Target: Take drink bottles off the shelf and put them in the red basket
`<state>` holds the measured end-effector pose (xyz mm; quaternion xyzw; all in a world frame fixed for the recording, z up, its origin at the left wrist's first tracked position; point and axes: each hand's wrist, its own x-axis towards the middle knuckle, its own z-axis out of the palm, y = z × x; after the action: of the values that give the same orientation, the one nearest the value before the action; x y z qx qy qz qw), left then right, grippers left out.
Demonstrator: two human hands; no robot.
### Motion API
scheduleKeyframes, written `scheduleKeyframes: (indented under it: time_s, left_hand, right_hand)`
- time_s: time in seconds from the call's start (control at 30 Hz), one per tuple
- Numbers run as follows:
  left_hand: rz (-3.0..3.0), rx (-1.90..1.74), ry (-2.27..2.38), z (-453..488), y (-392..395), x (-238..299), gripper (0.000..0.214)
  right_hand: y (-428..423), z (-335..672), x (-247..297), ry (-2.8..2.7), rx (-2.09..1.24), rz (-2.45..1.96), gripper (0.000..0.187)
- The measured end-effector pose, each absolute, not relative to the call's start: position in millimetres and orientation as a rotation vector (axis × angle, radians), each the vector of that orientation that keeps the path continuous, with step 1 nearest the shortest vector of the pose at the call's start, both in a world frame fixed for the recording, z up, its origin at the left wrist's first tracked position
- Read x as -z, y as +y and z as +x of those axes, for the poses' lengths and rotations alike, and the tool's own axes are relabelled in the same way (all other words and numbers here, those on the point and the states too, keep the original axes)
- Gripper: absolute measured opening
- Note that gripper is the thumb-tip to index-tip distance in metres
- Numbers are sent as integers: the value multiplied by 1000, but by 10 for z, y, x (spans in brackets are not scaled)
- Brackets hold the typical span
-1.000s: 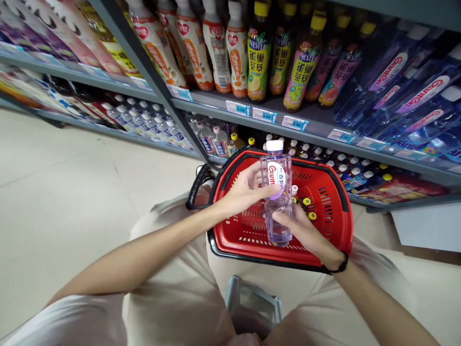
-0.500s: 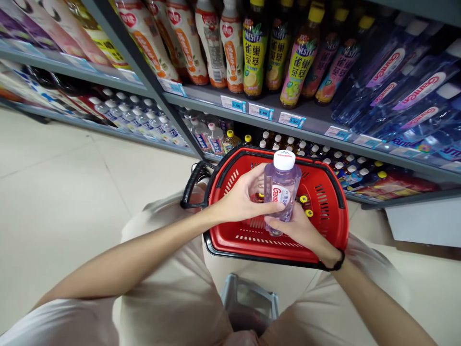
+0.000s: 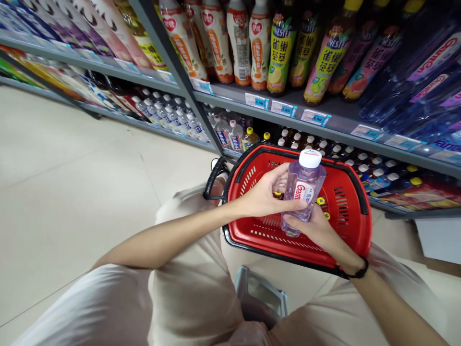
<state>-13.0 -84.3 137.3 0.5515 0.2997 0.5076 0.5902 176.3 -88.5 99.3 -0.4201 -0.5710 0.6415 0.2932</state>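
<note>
Head view: left hand and right hand, both grips wrapped around a clear plastic, white-capped bottle, tilted towards one o'clock, over a red plastic basket! Round yellow caps peek out inside at four, hands blocking some of the interior; grey drinks shelving beyond, twelve o'clock.

Left hand, right hand around white-capped bottle above red basket.
</note>
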Motion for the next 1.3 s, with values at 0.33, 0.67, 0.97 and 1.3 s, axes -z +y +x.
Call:
scheduleKeyframes:
  time_s: [0.33,0.67,0.97,1.3]
  left_hand:
    - [1280,-1201,680,-122,-832,-1322,61]
    - [1233,-1182,707,-117,-832,-1293,63]
    - [1016,-1344,953,-186,-730,-1446,69]
    - [899,-1478,1149,-426,-573,-1355,72]
  right_hand:
    - [-889,1792,-946,-1506,-1703,-1187,45]
    - [-856,1794,-891,-1508,-1750,-1131,58]
    - [-915,1813,-1003,-1618,-1687,-1040,70]
    - [-927,1841,-877,-1683,-1580,-1098,63]
